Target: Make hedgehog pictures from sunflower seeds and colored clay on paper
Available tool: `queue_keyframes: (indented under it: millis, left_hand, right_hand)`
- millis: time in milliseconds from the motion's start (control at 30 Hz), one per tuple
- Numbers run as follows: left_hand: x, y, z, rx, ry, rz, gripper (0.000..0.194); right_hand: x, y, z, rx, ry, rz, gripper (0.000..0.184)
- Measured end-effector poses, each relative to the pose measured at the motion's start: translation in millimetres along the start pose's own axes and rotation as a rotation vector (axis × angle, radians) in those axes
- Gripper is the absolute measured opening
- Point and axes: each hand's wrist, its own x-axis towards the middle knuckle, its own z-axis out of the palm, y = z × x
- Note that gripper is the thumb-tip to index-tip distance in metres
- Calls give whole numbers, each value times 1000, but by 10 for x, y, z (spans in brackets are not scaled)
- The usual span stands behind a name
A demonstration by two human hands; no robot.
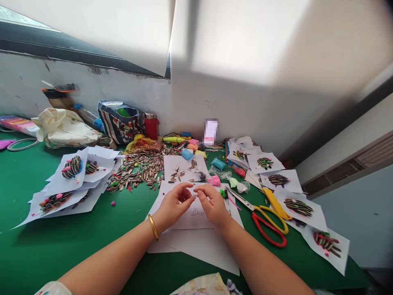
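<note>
My left hand (174, 205), a gold bangle on its wrist, and my right hand (211, 204) meet fingertip to fingertip over a white sheet (184, 223) with a faint line drawing. Both have thumb and fingers curled into a pinch; whatever they hold is too small to make out. Just beyond lies another sheet (172, 162) with several striped sunflower seeds on it. Pink clay (214, 180), a lump of green clay (222, 193) and a dark pen (227, 201) are close to my right hand.
Scissors (267, 225) and a yellow craft knife (276, 203) lie at the right, beside seed-decorated papers (302, 207). More decorated papers (61, 200) are stacked left. A seed pile (138, 168), red flask (151, 127) and striped bag (123, 123) stand towards the wall.
</note>
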Motion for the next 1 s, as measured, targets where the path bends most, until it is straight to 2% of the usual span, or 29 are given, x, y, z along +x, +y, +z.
queue_keyframes:
  millis: [133,400,600,833,1000]
  left_hand:
    - [-2,-21,2,-1,-24,4,37]
    - [11,-7,-13,-63,-5,-50,40]
    - [19,2,-28,-166,-10,-81,44]
    - [22,-9,-49,-70,-3,-95,29]
    - [32,14,-76,-26,9,-93,30]
  right_hand:
    - [-1,20,20,2,-23,11,9]
    - [16,9,-18,21,4,9,21]
    - [5,53,21,9,-41,76,12]
    - [3,17,3,15,-51,51,18]
    - [10,-12,-18,4,-28,14,19]
